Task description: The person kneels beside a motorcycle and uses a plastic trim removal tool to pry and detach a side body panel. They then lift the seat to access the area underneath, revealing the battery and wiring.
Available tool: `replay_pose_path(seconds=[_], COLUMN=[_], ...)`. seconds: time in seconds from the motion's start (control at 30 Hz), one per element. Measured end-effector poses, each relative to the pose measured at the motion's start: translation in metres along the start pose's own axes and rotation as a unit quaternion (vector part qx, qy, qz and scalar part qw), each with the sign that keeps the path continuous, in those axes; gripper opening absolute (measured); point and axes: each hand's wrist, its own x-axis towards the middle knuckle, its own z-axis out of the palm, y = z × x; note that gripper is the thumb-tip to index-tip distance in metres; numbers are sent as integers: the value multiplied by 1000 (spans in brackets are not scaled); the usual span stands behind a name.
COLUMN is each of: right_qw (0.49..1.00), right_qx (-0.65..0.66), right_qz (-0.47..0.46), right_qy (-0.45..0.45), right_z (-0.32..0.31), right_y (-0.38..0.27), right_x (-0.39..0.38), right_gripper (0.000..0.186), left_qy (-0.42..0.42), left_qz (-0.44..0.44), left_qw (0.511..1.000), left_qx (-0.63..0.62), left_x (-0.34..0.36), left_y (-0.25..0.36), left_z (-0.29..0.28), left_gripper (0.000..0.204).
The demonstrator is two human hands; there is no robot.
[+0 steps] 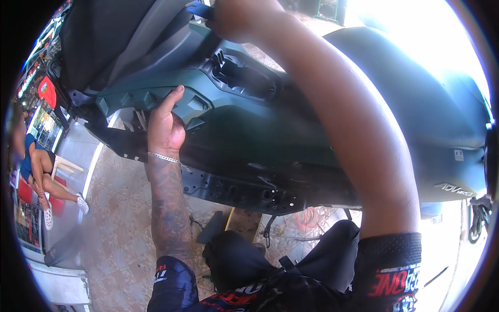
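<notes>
A dark green scooter [249, 140] with its lower side frame bared stretches across the view in front of me. My left hand [167, 125] is at the edge of its green side panel [195, 93], thumb up against the panel and fingers curled behind the edge, mostly hidden. A silver chain bracelet [164, 157] circles that wrist. High up, my right hand [244, 21] reaches over the scooter near the black front cover [125, 41], closed and partly cut off by the picture's edge. Something blue [199, 9] sticks out beside it; its kind is unclear.
A dark loose piece [210, 227] and a yellow-edged board [243, 223] lie on the tiled floor [119, 208] by my knees. Red wire [309, 218] is under the scooter. At left, a person [39, 166] sits near a pale chair [67, 166]; another wears red [47, 91].
</notes>
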Motion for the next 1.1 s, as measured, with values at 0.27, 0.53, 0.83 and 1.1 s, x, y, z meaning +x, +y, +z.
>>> replay_pose_path(seconds=[0.27, 0.53, 0.83, 1.1], right_qw=[969, 970, 977, 815], right_qx=[51, 108, 158, 328], right_qz=[144, 183, -71, 287], right_qy=[-196, -118, -126, -382], right_z=[63, 100, 96, 100], right_y=[-20, -7, 2, 67], right_x=[-59, -83, -21, -13], right_gripper=[27, 24, 27, 31], left_qy=[-7, -8, -14, -16], left_qz=[-23, -12, -20, -18], left_qw=[1000, 1000, 999, 1000], left_qx=[2, -26, -21, -6], left_x=[-2, -3, -7, -7], left_y=[2, 2, 4, 3], left_z=[0, 2, 7, 5], left_gripper=[31, 22, 22, 22])
